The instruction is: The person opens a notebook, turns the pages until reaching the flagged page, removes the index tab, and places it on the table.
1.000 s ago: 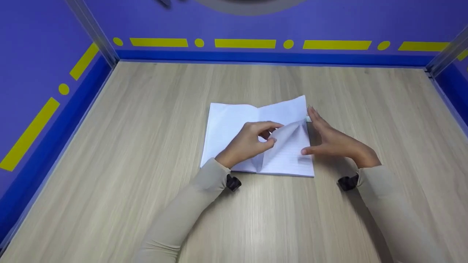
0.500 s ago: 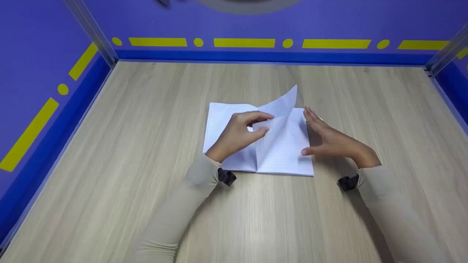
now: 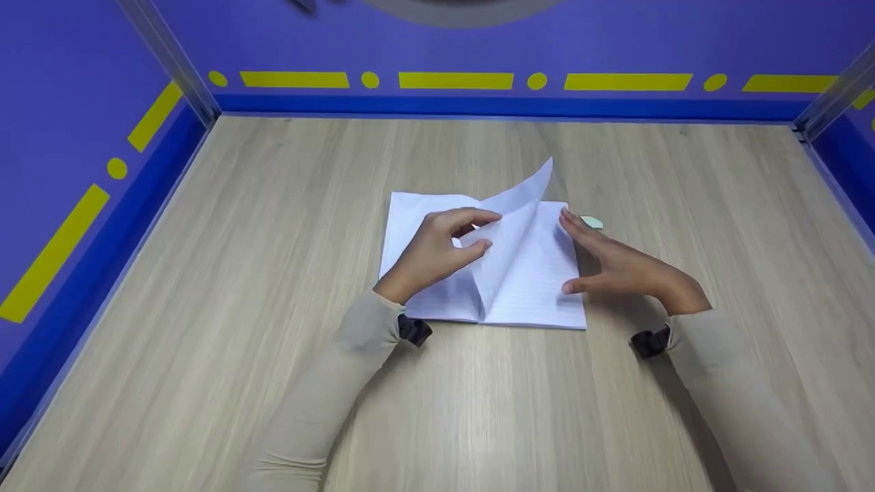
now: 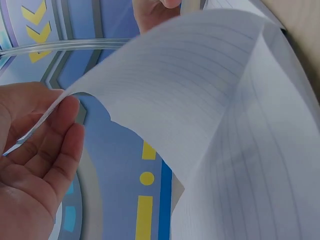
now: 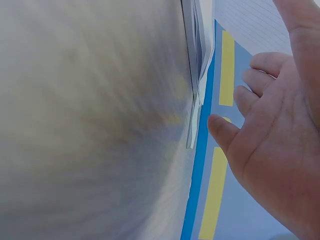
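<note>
An open notebook (image 3: 540, 301) with white lined pages lies on the table. My left hand (image 3: 441, 249) is over its middle and pinches the edge of a page (image 3: 509, 236). That page is lifted and curved, its far corner pointing up; the left wrist view shows the lined page (image 4: 170, 75) running from my left hand (image 4: 40, 150) toward the spine. At the notebook's right edge is my right hand (image 3: 618, 263), fingers extended and thumb spread, holding nothing. Beyond its fingers a small pale green tab (image 3: 592, 223) sticks out, also the tab (image 5: 192, 130) low on the page edges in the right wrist view.
The wood-grain table (image 3: 287, 205) extends around the notebook on all sides. Blue panels (image 3: 465, 55) with yellow marks enclose the back and sides, joined by metal corner posts (image 3: 171, 55). Both wrists carry small black devices (image 3: 415, 331).
My left hand has moved left with the page, which has lifted and swung over toward the spine. The right fingertips have shifted slightly left, and more of the green tab shows.
</note>
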A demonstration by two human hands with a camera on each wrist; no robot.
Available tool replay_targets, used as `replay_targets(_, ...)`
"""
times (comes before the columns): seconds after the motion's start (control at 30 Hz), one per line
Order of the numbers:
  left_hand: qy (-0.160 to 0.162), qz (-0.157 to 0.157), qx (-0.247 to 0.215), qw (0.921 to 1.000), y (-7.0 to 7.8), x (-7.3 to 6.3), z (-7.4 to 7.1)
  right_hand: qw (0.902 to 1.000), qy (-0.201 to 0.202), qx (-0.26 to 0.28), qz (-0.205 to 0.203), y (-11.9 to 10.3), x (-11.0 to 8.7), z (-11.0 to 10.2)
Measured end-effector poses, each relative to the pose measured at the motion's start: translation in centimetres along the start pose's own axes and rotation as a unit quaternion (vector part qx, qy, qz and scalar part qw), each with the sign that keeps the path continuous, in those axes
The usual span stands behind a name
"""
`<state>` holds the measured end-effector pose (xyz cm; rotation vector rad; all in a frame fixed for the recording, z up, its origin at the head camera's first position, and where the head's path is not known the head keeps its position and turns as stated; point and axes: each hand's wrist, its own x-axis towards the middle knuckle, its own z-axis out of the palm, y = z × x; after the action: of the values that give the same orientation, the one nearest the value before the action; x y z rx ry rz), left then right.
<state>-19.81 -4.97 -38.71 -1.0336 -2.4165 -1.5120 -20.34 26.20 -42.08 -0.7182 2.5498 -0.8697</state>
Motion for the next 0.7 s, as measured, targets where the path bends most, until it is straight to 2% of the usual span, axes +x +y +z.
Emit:
replay_targets(0.37, -0.024, 0.014, 0.04, 0.9988, -1.3, -1.1, -1.1, 0.9998, -0.014, 0.001, 0.017, -0.3, -0.3, 0.2)
replay_targets(0.5, -0.037, 0.023, 0.079, 0.9959, -1.5, -1.4, -1.4, 0.9995, -0.021, 0.001, 0.024, -0.4, -0.2, 0.2)
replay_targets(0.7, -0.062, 0.03, 0.141, 0.9876, -1.7, -1.8, -2.1, 0.9988, -0.035, -0.002, 0.035, -0.6, -0.1, 0.2)
